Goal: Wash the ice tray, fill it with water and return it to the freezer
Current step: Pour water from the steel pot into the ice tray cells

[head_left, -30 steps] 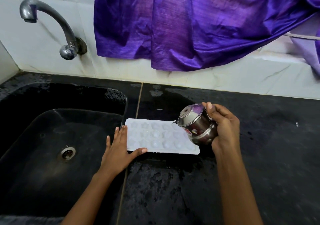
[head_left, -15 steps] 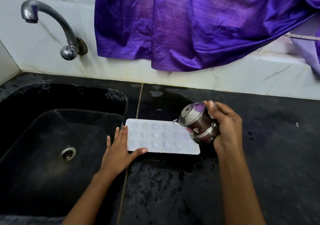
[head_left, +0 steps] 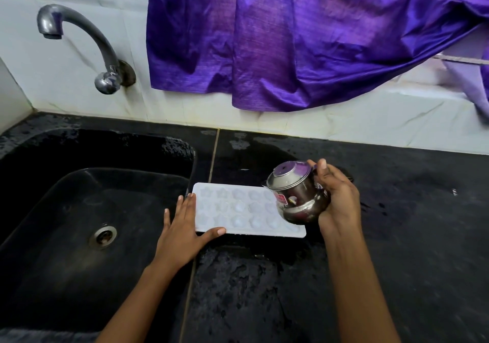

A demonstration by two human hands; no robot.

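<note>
A white ice tray (head_left: 238, 210) with star-shaped cells lies flat on the black counter, just right of the sink. My left hand (head_left: 185, 226) rests flat against the tray's left end, thumb along its front edge, fingers spread. My right hand (head_left: 336, 199) grips a small steel pot (head_left: 296, 197), tilted on its side over the tray's right end, mouth pointing left and down. The pot hides the tray's far right cells. I cannot tell whether water is running out.
A black sink (head_left: 79, 210) with a drain (head_left: 103, 236) lies to the left, under a metal tap (head_left: 79, 41) on the white tiled wall. A purple cloth (head_left: 304, 38) hangs above the wet black counter (head_left: 397, 237).
The steel pot in my right hand has lifted slightly and tipped a little further. My left hand and the tray have stayed where they were.
</note>
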